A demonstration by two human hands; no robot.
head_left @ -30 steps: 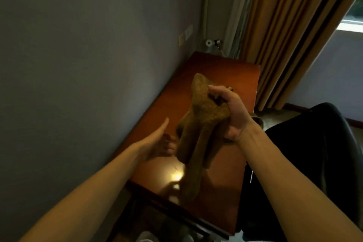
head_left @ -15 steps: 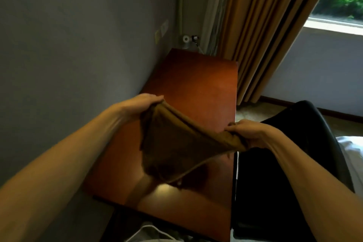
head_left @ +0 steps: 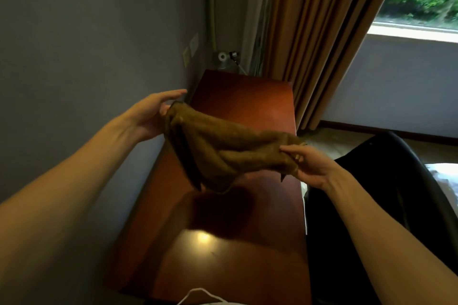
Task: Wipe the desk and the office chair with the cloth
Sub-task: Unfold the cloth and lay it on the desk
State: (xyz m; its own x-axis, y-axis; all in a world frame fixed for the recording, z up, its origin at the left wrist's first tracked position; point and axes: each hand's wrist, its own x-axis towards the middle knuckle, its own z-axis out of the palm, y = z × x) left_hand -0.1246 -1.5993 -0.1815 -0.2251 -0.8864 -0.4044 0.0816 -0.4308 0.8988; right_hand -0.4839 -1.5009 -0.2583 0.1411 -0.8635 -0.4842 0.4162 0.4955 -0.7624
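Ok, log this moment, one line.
left hand: holds cloth end | right hand: pinches other end | cloth: sagging above desk | wiping: not begun

Two hands, left hand [head_left: 150,116] and right hand [head_left: 311,167], one cloth [head_left: 223,151], one desk [head_left: 247,101], one office chair [head_left: 371,200], one curtain [head_left: 312,32].

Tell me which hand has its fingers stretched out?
The left hand, nearest the wall; the right hand curls its fingers round the cloth instead.

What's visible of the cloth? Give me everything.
The cloth is brown and looks like fuzzy terry. It hangs stretched between both hands above the desk, bunched in long folds, its middle sagging lowest. The left hand holds its left end; the right hand pinches the other end.
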